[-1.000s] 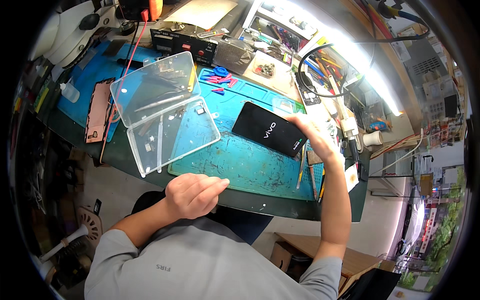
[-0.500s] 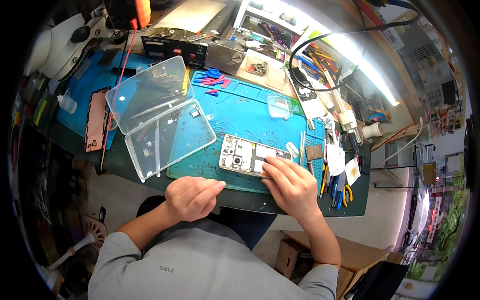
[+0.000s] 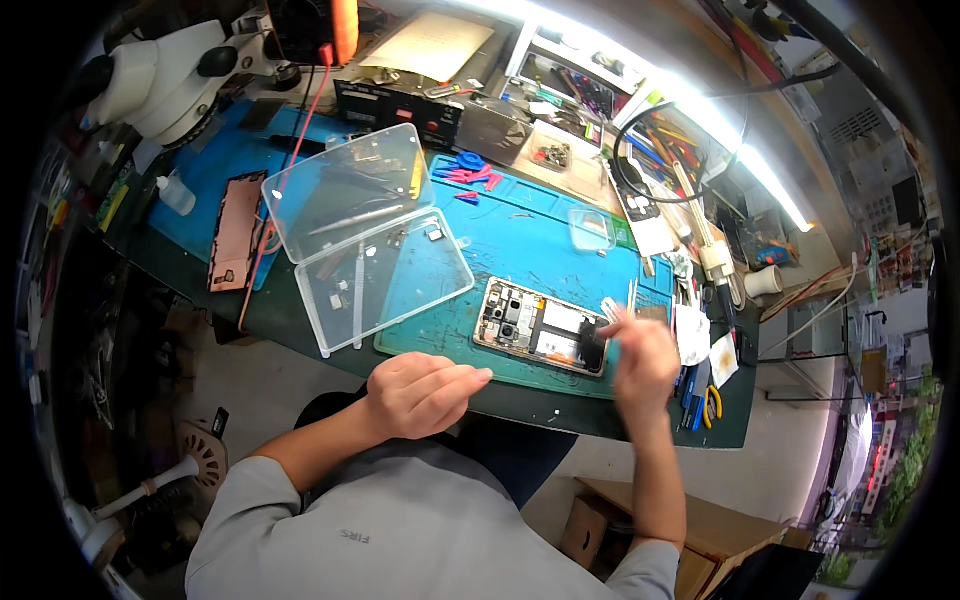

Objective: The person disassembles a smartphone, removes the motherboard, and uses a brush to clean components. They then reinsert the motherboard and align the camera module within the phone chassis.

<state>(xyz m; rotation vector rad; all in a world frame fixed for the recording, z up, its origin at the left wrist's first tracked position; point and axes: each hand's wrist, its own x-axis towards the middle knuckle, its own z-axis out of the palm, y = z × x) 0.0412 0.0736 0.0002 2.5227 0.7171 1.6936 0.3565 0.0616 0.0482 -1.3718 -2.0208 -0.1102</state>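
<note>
An opened smartphone [image 3: 562, 343] lies on the blue-green work mat, its inner parts and a dark lower section exposed. Just right of it, my right hand [image 3: 648, 365] is raised and smeared by motion, its fingertips by the phone's right end and a small whitish strip [image 3: 611, 309]. What those fingers do is unclear. My left hand [image 3: 422, 395] hovers at the bench's front edge, lower left of the phone, with fingers pressed together. Anything between them is hidden or too small to name. Thin tweezers [image 3: 632, 292] lie beyond my right hand.
A clear plastic case [image 3: 385, 285] with small parts stands open on the left. Beyond it lie a pinkish phone panel [image 3: 237, 232] and a microscope [image 3: 165, 85]. Red and blue picks [image 3: 480, 177] and a small clear box [image 3: 591, 229] sit at the back; pliers [image 3: 713, 407] at right.
My right hand has lifted off the phone's right end and moved right, uncovering its dark section. My left hand keeps its closed pose. The whole view has shifted slightly.
</note>
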